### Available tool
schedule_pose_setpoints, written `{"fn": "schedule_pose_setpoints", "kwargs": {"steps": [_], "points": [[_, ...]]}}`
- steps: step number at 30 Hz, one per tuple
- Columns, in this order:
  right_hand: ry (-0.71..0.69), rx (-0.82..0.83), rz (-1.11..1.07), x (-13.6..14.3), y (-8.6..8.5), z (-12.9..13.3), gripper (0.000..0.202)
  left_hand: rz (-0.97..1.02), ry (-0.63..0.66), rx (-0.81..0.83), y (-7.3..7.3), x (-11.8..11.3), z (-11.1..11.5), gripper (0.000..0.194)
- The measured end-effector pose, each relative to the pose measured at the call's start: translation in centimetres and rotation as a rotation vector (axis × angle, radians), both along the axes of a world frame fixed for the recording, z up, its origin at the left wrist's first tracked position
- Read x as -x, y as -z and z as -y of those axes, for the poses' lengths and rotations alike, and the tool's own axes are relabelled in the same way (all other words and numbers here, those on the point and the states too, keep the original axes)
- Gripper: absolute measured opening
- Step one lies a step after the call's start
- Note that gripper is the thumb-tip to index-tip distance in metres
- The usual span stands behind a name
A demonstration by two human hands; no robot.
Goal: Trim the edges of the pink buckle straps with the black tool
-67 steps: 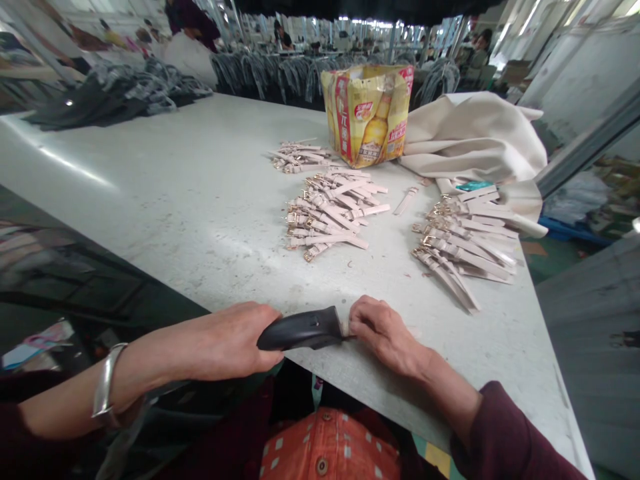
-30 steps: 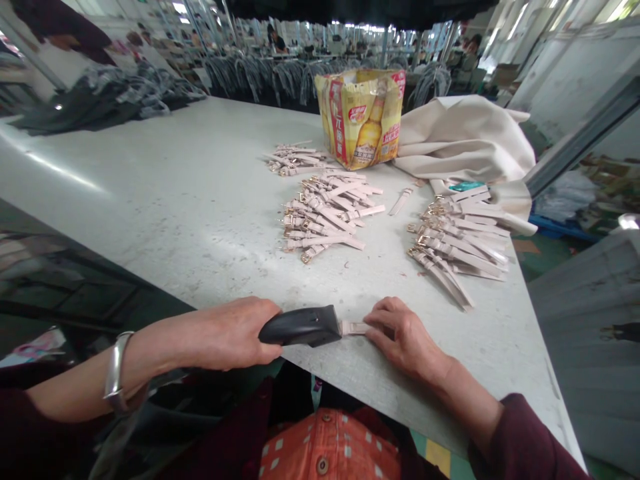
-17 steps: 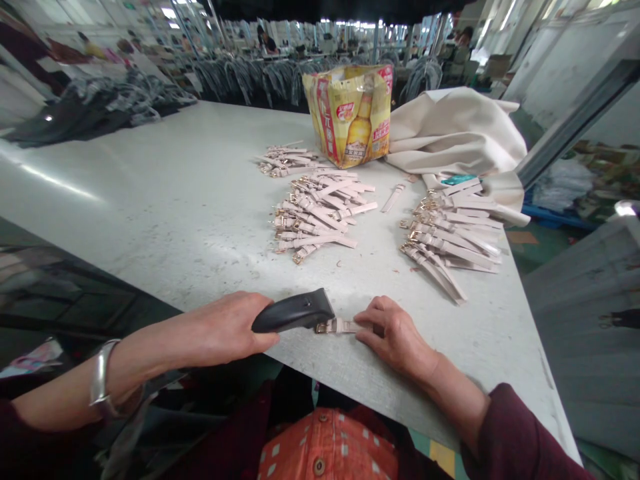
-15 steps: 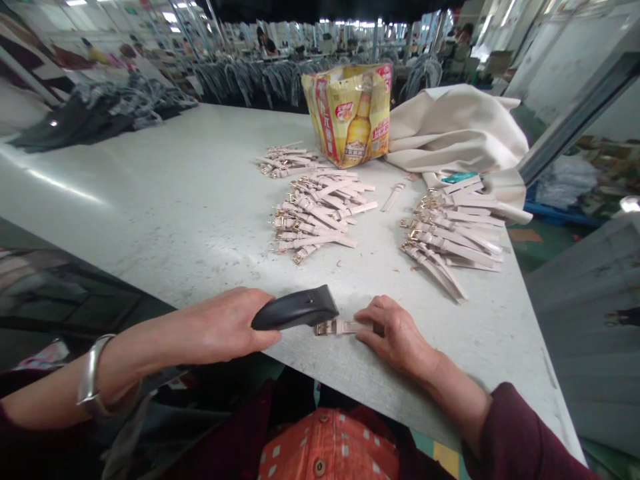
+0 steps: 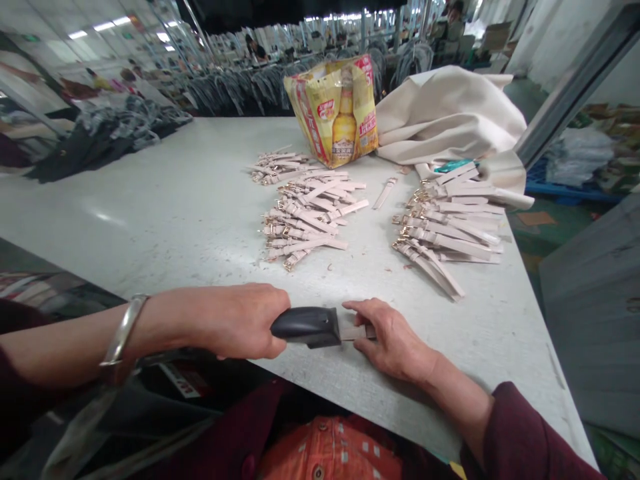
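Observation:
My left hand (image 5: 250,321) is wrapped round a black electric hair clipper (image 5: 306,325), its head pointing right. Just beyond that head lies a short beige buckle strap (image 5: 353,333), flat near the table's front edge. The clipper's head covers the strap's buckle end. My right hand (image 5: 393,337) is closed on the strap's other end, thumb and fingers pinching it. Farther off, a pile of similar straps with gold buckles (image 5: 313,217) lies in the middle, and another pile of straps (image 5: 445,220) is to the right.
A yellow beer carton (image 5: 333,110) stands behind the piles, beside a draped beige sheet (image 5: 450,113). One loose strap (image 5: 385,193) lies between the piles. Dark goods (image 5: 107,137) are heaped on the far left of the table (image 5: 175,200). Several people work in the background.
My left hand has brought the clipper down and right over the strap's buckle end, which showed before. My right hand keeps its hold. The camera view has shifted a little.

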State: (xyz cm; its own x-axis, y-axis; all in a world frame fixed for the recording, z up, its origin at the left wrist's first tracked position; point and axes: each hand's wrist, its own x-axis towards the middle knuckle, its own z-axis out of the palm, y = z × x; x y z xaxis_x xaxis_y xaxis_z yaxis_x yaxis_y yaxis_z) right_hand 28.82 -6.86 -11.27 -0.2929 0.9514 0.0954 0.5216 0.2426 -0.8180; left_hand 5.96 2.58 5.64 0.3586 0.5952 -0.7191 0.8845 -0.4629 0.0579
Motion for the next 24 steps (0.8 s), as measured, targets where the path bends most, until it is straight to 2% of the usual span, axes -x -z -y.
{"fn": "schedule_pose_setpoints", "kwargs": {"steps": [4,7,11,14,19,22,24], "points": [[0.023,0.016,-0.041,0.0,0.2,-0.1,0.071,-0.020,0.089,-0.005,0.3,-2.2,-0.1,0.018],[0.019,0.032,-0.057,-0.2,0.1,-0.2,0.072,-0.005,0.088,0.037,0.8,-2.8,0.0,0.019],[0.011,0.061,-0.048,-0.5,0.0,-0.3,0.079,0.094,-0.003,0.038,1.4,-1.8,0.4,0.024],[0.006,0.045,-0.045,-0.7,-0.1,-0.3,0.083,0.170,-0.073,0.037,1.6,-0.6,0.5,0.020],[-0.018,0.024,-0.041,-0.7,-0.2,-0.2,0.074,0.179,-0.176,0.107,1.5,2.0,0.2,0.018],[-0.006,0.033,-0.041,-0.6,-0.2,-0.2,0.071,0.181,-0.104,0.107,1.6,2.5,0.5,0.014],[0.002,0.043,-0.040,-0.6,-0.2,-0.2,0.072,0.167,-0.034,0.076,1.7,2.0,0.7,0.013]]}}
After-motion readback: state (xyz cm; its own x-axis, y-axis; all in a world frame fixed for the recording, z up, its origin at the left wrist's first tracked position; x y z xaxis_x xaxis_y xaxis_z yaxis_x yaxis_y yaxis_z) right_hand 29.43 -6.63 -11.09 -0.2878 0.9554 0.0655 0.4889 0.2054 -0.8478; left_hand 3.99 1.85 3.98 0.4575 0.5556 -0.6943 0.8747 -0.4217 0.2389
